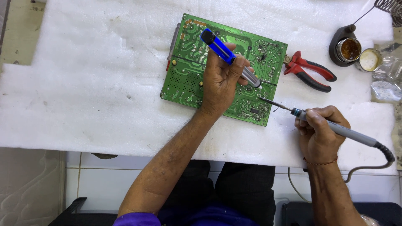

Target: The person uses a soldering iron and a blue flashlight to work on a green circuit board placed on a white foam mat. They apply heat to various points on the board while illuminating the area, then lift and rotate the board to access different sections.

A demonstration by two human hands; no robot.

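Observation:
A green circuit board [188, 67] lies solder-side up on a white foam sheet [83, 83]. My left hand [222, 81] rests on the board and grips a blue and silver desoldering pump [226, 54], its nozzle pointing down at the board's right part. My right hand [319, 129] holds a grey soldering iron [339, 129] like a pen. The iron's thin tip reaches the board's right edge, just below the pump's nozzle.
Red-handled pliers [310, 71] lie right of the board. Further right stand a black iron stand with a tin of brown flux [349, 48], a small open tin [370, 59] and a wire coil [389, 8]. The iron's cable [377, 163] hangs off the table's front edge.

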